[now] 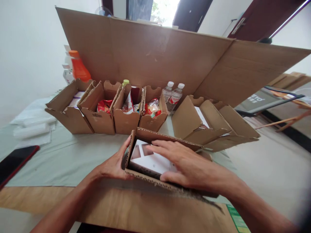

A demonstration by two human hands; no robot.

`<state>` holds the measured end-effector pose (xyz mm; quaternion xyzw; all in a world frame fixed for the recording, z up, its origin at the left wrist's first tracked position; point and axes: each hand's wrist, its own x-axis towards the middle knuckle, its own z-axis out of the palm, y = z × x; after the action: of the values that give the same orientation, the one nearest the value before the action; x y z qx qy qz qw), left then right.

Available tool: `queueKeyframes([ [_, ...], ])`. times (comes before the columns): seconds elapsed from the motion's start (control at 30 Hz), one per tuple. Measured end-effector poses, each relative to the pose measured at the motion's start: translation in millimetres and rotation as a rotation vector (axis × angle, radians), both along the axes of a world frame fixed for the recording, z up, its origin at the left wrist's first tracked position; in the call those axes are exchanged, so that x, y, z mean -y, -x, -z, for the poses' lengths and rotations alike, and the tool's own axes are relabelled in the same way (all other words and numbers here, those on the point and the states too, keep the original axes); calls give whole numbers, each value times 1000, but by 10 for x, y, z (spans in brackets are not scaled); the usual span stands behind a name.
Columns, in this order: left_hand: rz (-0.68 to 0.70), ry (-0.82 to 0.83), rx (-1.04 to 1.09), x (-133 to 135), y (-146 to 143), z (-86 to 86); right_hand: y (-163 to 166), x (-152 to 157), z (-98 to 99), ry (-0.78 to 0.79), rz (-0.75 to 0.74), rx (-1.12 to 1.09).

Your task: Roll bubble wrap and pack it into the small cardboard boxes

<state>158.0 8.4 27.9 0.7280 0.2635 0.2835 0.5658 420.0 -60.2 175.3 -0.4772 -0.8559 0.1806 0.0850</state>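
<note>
Closest of all, the bare right hand (187, 158) is lying with fingers extended across a white rectangular carton with two dark squares at one end (150, 160); whether those fingers are gripping it or only resting on it, I cannot tell. The carton is sitting inside a narrow, open-topped brown cardboard bin (155, 183), near the table's front edge. The bare left hand (114, 168) is grasping the bin's left end, thumb pressing along the outer wall.

Beyond, four brown cardboard bins with notched back walls (99, 125) are standing side by side. From left to right, they are holding white-and-purple packs (78, 96), a shiny red packet (105, 106), a white-and-red packet (128, 105) among other things, and a red-and-clear packet (153, 106).

To the right, a slanting group of brown cardboard bins (183, 121) is holding a flat white item (201, 117). Between the groups, two clear plastic bottles with white caps (176, 97) are standing. An orange, orange-capped bottle (81, 69) is rising behind the leftmost bin, and a tall brown cardboard panel (155, 58) is spanning the back.
</note>
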Motion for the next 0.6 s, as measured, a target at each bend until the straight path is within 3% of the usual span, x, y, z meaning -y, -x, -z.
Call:
queueKeyframes([
  [0.13, -55, -35, 12, 28, -16, -20, 109, -69, 24, 81, -56, 144],
  [0.47, -69, -33, 10, 44, -41, 22, -259, 129, 27, -61, -22, 199],
  [0.53, -74, -13, 17, 71, -39, 32, -404, 287, 16, -163, 47, 124],
  [0.6, -104, -8, 29, 101, -39, 41, -607, 536, 64, -329, 247, -21],
])
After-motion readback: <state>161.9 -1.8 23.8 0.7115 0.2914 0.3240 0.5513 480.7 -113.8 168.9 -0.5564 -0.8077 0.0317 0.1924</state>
